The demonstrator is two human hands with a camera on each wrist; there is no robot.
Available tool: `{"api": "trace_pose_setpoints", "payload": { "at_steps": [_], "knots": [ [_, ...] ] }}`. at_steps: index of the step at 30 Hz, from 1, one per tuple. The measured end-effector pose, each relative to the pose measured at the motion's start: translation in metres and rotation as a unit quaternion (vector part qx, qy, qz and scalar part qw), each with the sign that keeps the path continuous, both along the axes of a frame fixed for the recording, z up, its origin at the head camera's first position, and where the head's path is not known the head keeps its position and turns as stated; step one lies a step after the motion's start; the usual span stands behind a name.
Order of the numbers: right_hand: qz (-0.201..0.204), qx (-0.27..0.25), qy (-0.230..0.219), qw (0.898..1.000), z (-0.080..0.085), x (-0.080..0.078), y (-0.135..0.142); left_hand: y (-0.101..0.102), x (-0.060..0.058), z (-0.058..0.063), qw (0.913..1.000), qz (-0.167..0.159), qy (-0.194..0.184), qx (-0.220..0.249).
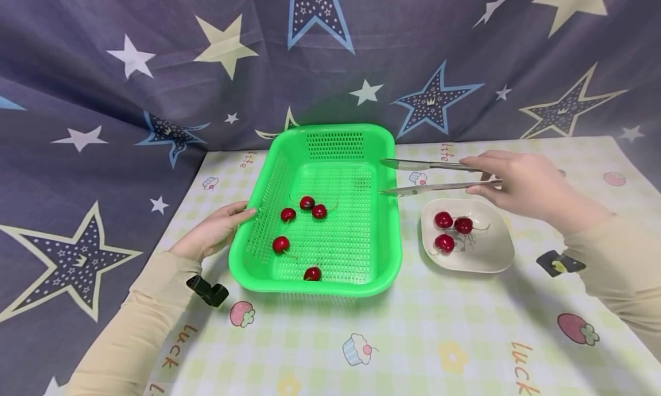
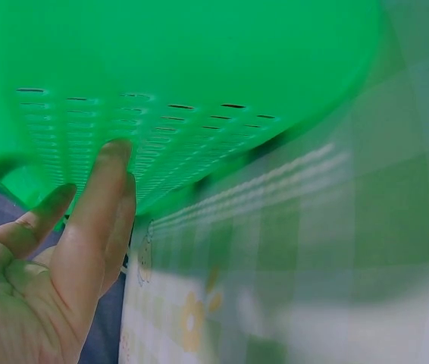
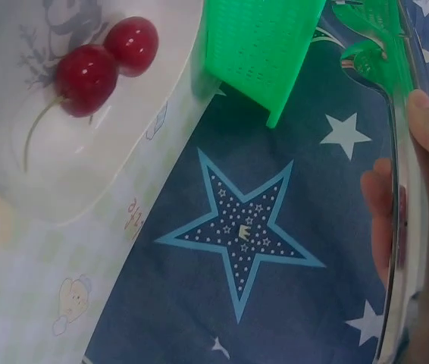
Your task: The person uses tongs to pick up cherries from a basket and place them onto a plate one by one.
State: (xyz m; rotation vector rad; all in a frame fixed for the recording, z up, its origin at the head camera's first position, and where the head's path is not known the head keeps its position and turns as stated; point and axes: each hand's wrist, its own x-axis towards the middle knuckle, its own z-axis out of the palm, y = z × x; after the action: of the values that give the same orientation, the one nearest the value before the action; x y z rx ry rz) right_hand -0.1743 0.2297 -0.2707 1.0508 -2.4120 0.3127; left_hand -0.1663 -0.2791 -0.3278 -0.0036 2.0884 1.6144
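My left hand (image 1: 219, 226) holds the left rim of a green plastic basket (image 1: 396, 241), thumb over the edge. In the left wrist view its fingers (image 2: 93, 220) lie against the basket's slotted outer wall. Several red cherries (image 1: 281, 244) with stems lie on the basket floor, mostly toward its left and near side. Metal tongs (image 1: 439, 165) are gripped by my right hand (image 1: 527, 183), their two arms spread and tips over the basket's right rim, with nothing between them. Below the tongs, a white dish (image 1: 485, 258) contains three cherries (image 1: 443, 244).
A checked tablecloth (image 1: 413, 350) with cupcake and strawberry prints covers the table. Behind it hangs a dark star-patterned cloth (image 1: 170, 17), which also shows along the left side. The dish stands just right of the basket.
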Motion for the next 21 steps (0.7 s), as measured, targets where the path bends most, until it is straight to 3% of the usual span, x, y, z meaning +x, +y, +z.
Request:
{"api": "trace_pose_setpoints", "payload": {
  "at_steps": [6, 16, 21],
  "knots": [
    [-0.007, 0.008, -0.010, 1.000, 0.003, -0.001, -0.018, 0.001, 0.000, 0.000, 0.9999, 0.002, 0.000, -0.012],
    [0.030, 0.012, -0.016, 0.999, 0.006, -0.010, -0.048, 0.003, 0.000, 0.000, 1.0000, 0.004, -0.005, 0.001],
    [0.027, 0.035, -0.037, 0.998, 0.006, -0.014, -0.061, 0.002, 0.000, 0.000, 0.9999, 0.009, -0.007, 0.002]
  ]
}}
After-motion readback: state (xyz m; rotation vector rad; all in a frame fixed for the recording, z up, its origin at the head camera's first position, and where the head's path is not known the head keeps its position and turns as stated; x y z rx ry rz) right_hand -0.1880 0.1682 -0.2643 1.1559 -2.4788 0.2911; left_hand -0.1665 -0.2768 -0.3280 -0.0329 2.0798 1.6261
